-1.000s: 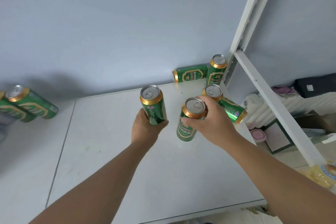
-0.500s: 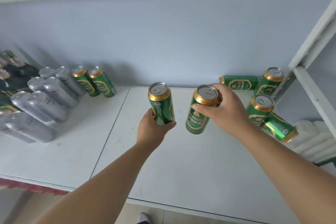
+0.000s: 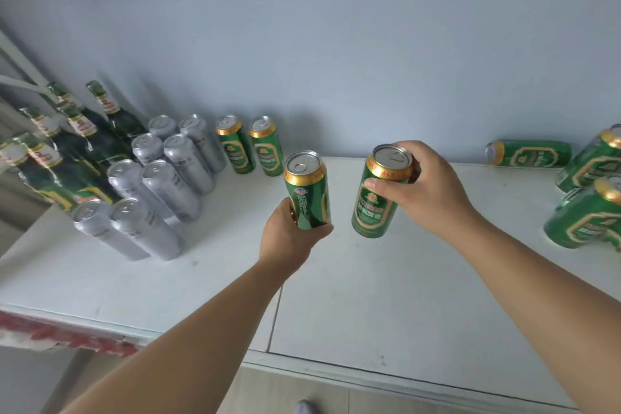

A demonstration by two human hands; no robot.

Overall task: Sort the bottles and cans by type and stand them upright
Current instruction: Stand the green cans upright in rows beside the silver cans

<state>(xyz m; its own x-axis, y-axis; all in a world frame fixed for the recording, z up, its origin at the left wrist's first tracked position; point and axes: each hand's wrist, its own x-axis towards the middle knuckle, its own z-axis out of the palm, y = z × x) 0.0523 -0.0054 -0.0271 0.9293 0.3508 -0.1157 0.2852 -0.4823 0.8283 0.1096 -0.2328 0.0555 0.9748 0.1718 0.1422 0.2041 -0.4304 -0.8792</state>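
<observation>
Nearest the camera, two bare forearms reach up from 6 o'clock over a white tabletop (image 3: pixel 386 306). The left hand (image 3: pixel 289 239) is wrapped around the lower half of a green can (image 3: pixel 307 190), holding it upright above the table. Just beside it at 3 o'clock, the right hand (image 3: pixel 426 188) grips a second green can (image 3: pixel 379 191) near its gold rim, thumb in front, fingers behind; this can leans slightly and hangs clear of the table.

Toward 9 o'clock stand eight silver cans (image 3: pixel 158 185) in a tight double row, all upright. At their far end, at about 11 o'clock from the hands, two green cans (image 3: pixel 250 146) stand upright side by side near the wall. Farther left, at 10 o'clock, dark green bottles (image 3: pixel 84 144) with gold-labelled necks stand in a cluster.

At 3 o'clock, on the frame's right edge, two green cans (image 3: pixel 591 191) stand close together, partly cropped. Beyond them at 2 o'clock, one green can (image 3: pixel 529 153) lies on its side against the pale blue wall (image 3: pixel 336 60).
</observation>
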